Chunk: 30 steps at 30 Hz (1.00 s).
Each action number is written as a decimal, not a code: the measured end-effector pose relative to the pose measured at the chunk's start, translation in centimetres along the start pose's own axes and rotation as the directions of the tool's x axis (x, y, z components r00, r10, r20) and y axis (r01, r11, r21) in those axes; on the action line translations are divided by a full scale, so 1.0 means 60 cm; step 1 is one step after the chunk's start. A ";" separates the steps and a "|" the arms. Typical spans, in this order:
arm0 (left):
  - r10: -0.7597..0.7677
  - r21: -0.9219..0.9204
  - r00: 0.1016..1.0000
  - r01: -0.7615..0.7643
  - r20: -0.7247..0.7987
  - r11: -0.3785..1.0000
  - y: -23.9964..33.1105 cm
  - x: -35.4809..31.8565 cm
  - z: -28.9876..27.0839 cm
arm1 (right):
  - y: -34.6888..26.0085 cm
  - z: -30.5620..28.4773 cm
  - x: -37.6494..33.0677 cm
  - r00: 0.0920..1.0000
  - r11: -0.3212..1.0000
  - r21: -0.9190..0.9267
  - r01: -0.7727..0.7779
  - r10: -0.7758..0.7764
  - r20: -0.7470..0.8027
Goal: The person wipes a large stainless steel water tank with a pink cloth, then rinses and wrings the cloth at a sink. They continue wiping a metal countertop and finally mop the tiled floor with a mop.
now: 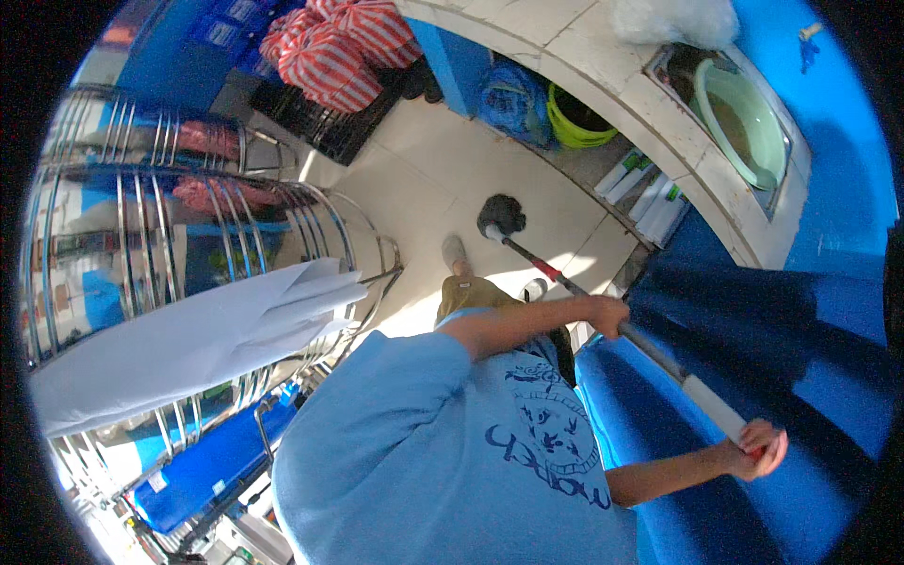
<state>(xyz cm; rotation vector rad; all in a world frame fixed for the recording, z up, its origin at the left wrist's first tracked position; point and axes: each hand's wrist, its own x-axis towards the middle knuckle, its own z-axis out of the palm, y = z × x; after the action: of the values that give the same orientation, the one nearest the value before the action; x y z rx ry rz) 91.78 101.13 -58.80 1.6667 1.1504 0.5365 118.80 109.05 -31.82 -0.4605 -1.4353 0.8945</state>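
A long-handled mop (650,350) runs slantwise across the view, with a grey pole, a red collar and a white upper section. Its dark grey head (503,215) rests on the pale tiled floor, just beyond my shoes. Partway down the pole, my left hand (605,315) is wrapped round it. My right hand (757,449) grips the white top end, at the lower right.
Chrome racks (226,217) carrying white sheets (207,330) stand at the left. A black crate (325,122) and red-and-white striped bundles (334,71) lie beyond. To the right, a tiled counter (650,104) holds a pale green basin (739,122); a yellow-green tub (574,122) sits beneath.
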 end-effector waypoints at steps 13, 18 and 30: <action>-0.314 -0.115 0.620 0.339 -0.719 0.934 -0.129 -0.285 -0.235 | 0.128 0.544 0.097 0.835 0.821 0.558 -0.122 -0.219 0.505; -0.401 -0.157 0.629 0.407 -0.666 0.900 -0.112 -0.381 -0.278 | 0.070 0.671 0.129 0.664 0.782 0.581 -0.225 -0.314 0.679; -0.404 -0.132 0.580 0.453 -0.708 0.882 -0.219 -0.587 -0.289 | 0.066 0.875 0.009 0.688 0.720 0.563 -0.407 -0.164 0.707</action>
<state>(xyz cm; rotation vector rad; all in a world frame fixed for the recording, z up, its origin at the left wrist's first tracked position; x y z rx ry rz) 56.73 79.14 -57.71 1.1378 2.1086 0.8807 67.19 99.57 -27.81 0.4477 -1.6122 1.7848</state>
